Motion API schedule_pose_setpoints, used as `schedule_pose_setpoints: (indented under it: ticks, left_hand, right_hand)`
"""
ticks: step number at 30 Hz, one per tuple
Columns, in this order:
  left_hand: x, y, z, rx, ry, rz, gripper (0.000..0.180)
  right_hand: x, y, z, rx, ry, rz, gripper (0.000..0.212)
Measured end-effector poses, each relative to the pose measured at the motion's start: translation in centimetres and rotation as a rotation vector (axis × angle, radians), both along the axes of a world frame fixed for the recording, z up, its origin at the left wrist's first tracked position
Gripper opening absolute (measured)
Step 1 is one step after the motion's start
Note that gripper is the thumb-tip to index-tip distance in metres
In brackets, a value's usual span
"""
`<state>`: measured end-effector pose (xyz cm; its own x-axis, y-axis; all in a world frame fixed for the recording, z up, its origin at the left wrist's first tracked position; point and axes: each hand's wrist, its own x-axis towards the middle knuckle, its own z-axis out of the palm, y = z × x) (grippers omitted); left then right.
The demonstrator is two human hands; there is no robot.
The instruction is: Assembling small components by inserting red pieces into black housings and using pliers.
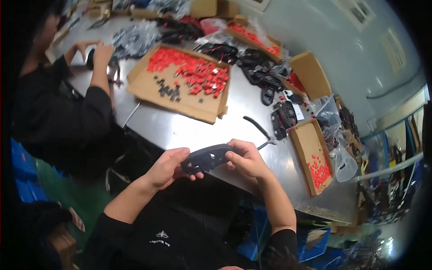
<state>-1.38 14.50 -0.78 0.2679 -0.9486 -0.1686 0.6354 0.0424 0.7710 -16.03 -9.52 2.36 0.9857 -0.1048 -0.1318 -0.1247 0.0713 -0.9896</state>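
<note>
Between my two hands is a dark, curved plastic housing with several cut-outs, held over the near edge of the metal table. My left hand grips its left end, thumb on top and fingers curled below. At the other end, my right hand pinches it with the thumb on the face and fingers behind. A pair of pliers with dark handles lies on the table just beyond my right hand. Beyond the housing stands a shallow cardboard tray holding many small red parts and some small black parts.
A smaller cardboard tray with red pieces sits at the right. Dark housings with wires and more black assemblies line the back. A co-worker's hands work at the left beside a plastic bag. Blue bins stand below the table.
</note>
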Motion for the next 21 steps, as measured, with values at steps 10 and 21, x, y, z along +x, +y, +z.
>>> schedule_pose_setpoints:
  ticks: [10, 21]
  left_hand:
    - [-0.1, 8.0, -4.8, -0.152, 0.086, -0.045, 0.068]
    - [0.7, 10.0, -4.6, -0.319, 0.255, 0.176, 0.056]
  right_hand:
    - [10.3, 2.0, 3.7, -0.731, -0.251, 0.103, 0.027]
    - [18.6, -3.2, 0.8, -1.633, -0.009, -0.120, 0.029]
